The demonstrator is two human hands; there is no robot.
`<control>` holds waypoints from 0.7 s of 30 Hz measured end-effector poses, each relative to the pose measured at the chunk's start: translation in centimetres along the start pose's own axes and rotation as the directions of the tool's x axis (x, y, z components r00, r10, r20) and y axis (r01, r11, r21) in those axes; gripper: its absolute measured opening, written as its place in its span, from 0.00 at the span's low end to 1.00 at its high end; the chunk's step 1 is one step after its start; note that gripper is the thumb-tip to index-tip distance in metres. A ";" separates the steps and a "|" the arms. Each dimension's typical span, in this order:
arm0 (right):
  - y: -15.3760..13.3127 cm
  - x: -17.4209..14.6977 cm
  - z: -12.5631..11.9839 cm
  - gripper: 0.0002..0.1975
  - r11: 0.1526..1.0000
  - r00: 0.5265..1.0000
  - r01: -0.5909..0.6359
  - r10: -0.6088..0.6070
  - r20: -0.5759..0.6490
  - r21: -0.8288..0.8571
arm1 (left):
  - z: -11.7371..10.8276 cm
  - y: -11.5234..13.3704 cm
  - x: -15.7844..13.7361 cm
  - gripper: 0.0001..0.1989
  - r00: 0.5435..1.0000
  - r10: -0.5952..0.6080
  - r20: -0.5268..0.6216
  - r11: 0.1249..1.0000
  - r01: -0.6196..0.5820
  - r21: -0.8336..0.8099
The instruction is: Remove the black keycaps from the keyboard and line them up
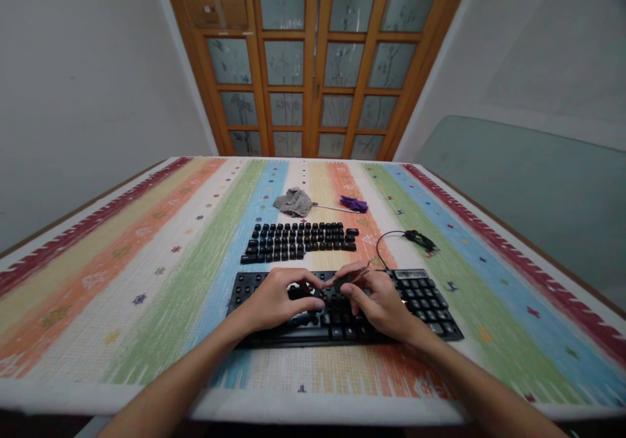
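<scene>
A black keyboard [313, 334] lies before me, with many of its keycaps off on the left and middle and caps still seated on the right. My left hand [283, 298] rests over its left half, thumb and index finger apart near the bare key stems. Close beside those fingertips, my right hand [379, 298] pinches a small dark piece [344, 285]; thin wire-like strands show above the fingers. Exactly what this piece is stays partly hidden. Behind the keyboard, loose black keycaps [298, 239] lie in rows on the cloth.
A grey crumpled cloth [293, 202] and a purple bundle [353, 204] lie farther back, with a thin rod [335, 208] between them. The keyboard's coiled cable [420, 239] sits to the right. A striped tablecloth [161, 307] covers the table; wooden glass doors [313, 92] stand beyond.
</scene>
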State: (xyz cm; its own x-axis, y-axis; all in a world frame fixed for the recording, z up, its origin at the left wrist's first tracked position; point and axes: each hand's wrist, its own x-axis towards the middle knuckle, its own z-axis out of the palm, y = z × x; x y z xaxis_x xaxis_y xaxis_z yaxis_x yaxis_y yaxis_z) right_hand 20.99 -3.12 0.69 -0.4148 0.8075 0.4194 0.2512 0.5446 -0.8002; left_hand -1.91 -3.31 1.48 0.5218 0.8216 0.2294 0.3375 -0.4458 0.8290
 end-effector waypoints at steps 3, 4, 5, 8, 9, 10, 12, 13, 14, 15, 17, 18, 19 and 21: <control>-0.1 0.0 0.0 0.15 0.993 0.997 0.072 -0.073 -0.007 -0.098 | -0.5 0.3 0.1 0.09 0.993 0.115 0.030 0.987 -0.117 0.107; -0.1 0.0 0.0 0.14 0.989 0.996 0.084 -0.085 -0.002 -0.120 | -0.6 0.4 0.2 0.08 0.989 0.143 0.044 0.980 -0.148 0.134; -0.1 0.0 0.0 0.14 0.986 0.996 0.092 -0.093 0.004 -0.140 | -0.7 0.5 0.2 0.08 0.985 0.165 0.056 0.972 -0.172 0.163; 0.0 -0.1 -0.1 0.13 0.975 0.994 0.113 -0.111 0.022 -0.190 | -1.0 0.6 0.3 0.06 0.975 0.201 0.095 0.943 -0.219 0.250; 0.0 -0.2 -0.1 0.13 0.971 0.993 0.119 -0.118 0.021 -0.206 | -1.2 0.6 0.4 0.05 0.972 0.211 0.106 0.933 -0.232 0.275; 0.1 -0.2 -0.1 0.14 0.967 0.992 0.126 -0.126 0.014 -0.220 | -1.3 0.5 0.5 0.05 0.969 0.220 0.112 0.923 -0.244 0.299; 0.1 -0.3 -0.2 0.14 0.960 0.990 0.137 -0.144 -0.008 -0.243 | -1.6 0.2 0.9 0.06 0.967 0.238 0.097 0.902 -0.257 0.348; 0.2 -0.3 -0.2 0.14 0.958 0.989 0.138 -0.148 -0.022 -0.252 | -1.8 0.0 1.3 0.06 0.966 0.248 0.076 0.890 -0.258 0.376; 0.2 -0.3 -0.3 0.14 0.956 0.988 0.137 -0.150 -0.033 -0.258 | -1.9 -0.3 1.7 0.06 0.965 0.257 0.050 0.876 -0.255 0.409; 0.2 -0.3 -0.3 0.14 0.955 0.988 0.135 -0.151 -0.041 -0.263 | -2.0 -0.7 2.2 0.06 0.964 0.266 0.026 0.861 -0.249 0.444; 0.2 -0.4 -0.3 0.15 0.953 0.988 0.130 -0.149 -0.047 -0.274 | -2.2 -1.5 3.2 0.05 0.962 0.273 0.006 0.820 -0.236 0.521; 0.2 -0.4 -0.3 0.15 0.951 0.988 0.131 -0.150 -0.047 -0.281 | -2.2 -1.9 3.8 0.05 0.964 0.267 0.011 0.797 -0.227 0.559; 0.2 -0.5 -0.3 0.16 0.949 0.987 0.133 -0.152 -0.046 -0.287 | -2.2 -2.4 4.3 0.04 0.964 0.264 0.019 0.772 -0.224 0.595; 0.2 -0.5 -0.3 0.16 0.946 0.987 0.137 -0.156 -0.044 -0.295 | -2.0 -3.2 5.1 0.04 0.967 0.249 0.051 0.720 -0.220 0.659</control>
State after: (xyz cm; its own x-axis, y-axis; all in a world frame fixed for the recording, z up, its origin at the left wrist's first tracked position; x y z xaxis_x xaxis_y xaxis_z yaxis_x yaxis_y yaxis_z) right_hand 21.48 -3.34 0.45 -0.4099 0.7216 0.5579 0.4389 0.6922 -0.5729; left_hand -1.91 3.03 1.00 0.6283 0.6658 0.4025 0.6443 -0.7352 0.2104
